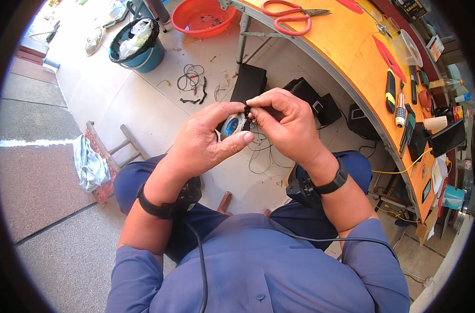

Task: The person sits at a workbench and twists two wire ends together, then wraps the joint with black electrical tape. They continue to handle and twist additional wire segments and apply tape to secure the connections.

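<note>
Between my hands, above the floor, is a round wristwatch (230,127) with a silvery case and a blue face. My left hand (205,134) grips it by the case, thumb along the near side and fingers behind. A short black strap piece (247,116) stands at the watch's right edge. My right hand (285,121) pinches that black piece between thumb and forefinger, close to the left fingertips. The fingers partly hide where the strap meets the case.
An orange-topped table (347,39) curves along the right, bearing red-handled scissors (289,15), a screwdriver (401,109) and a utility knife (390,91). A bucket (146,58), a red basin (203,23), wires (190,78) and black boxes (249,81) occupy the floor. A small stool (104,146) stands left.
</note>
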Action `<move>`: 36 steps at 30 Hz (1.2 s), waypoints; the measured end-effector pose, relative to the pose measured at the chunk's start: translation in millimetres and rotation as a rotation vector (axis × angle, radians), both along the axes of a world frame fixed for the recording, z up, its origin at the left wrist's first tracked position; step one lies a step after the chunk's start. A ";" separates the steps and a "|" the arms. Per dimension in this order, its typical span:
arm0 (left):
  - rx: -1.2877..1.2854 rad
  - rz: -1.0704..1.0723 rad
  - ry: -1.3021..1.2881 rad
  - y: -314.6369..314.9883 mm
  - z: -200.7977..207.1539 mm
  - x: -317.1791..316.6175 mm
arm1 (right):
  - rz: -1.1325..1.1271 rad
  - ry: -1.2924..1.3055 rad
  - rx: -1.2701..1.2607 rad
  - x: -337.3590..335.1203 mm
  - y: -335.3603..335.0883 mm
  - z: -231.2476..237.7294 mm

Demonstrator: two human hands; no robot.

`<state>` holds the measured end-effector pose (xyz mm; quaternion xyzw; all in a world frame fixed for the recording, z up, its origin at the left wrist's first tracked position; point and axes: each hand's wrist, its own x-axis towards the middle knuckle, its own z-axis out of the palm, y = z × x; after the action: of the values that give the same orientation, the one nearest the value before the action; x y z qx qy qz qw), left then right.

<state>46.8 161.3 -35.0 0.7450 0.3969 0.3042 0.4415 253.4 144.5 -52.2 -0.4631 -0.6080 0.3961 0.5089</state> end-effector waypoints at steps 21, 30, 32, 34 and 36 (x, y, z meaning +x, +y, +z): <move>-0.530 0.109 -0.250 -1.7 -4.6 -1.2 | -0.029 -0.451 0.414 -7.8 -6.5 3.3; -0.548 0.125 -0.311 0.3 -11.7 1.3 | -0.004 -0.396 0.301 -10.9 -6.9 3.7; -0.585 0.121 -0.292 4.2 -6.3 -4.9 | 0.046 -0.307 0.258 -4.1 -5.3 8.4; -0.568 0.105 -0.247 10.5 -3.3 -7.8 | 0.120 -0.236 0.157 1.6 -5.2 13.2; -0.575 0.122 -0.255 11.3 -2.4 -7.6 | 0.187 -0.208 0.081 6.5 -5.5 17.8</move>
<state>39.2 172.7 -37.4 0.5205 0.4522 0.2963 0.6609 259.9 139.0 -34.4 -0.4220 -0.7134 0.3669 0.4222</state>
